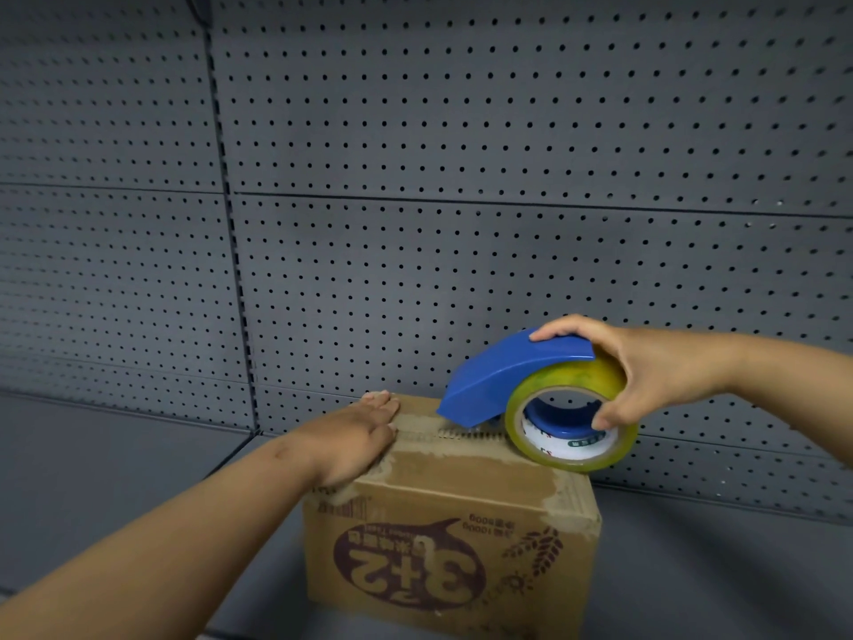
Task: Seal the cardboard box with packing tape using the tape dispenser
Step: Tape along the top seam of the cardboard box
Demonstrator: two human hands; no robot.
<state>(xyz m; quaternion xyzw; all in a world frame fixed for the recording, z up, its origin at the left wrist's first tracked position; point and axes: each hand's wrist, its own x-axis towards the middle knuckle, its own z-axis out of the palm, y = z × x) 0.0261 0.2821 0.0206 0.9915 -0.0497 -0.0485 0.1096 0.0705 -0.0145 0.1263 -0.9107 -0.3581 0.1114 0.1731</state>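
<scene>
1. The cardboard box [450, 524] sits low in the centre of the frame on a grey shelf [92, 478], close to the pegboard wall [507, 177] behind it; its printed front faces the camera upside down.
2. The left hand [357, 438] lies flat with open fingers on the left part of the box top, clamped on nothing. Judging by its place, it pins the flap and the tape end so the box does not slide.
3. The right hand [646, 369] is wrapped around the tape dispenser [517, 376], fingers over the blue hood and thumb hooked into the core of the tape roll [572, 415], a firm closed hold.
4. The dispenser's nose touches the top seam near the middle, tilted down to the left, which suits laying tape along the seam.
5. The top looks worn with old tape residue; whether fresh tape already lies between hand and nose I cannot tell.
</scene>
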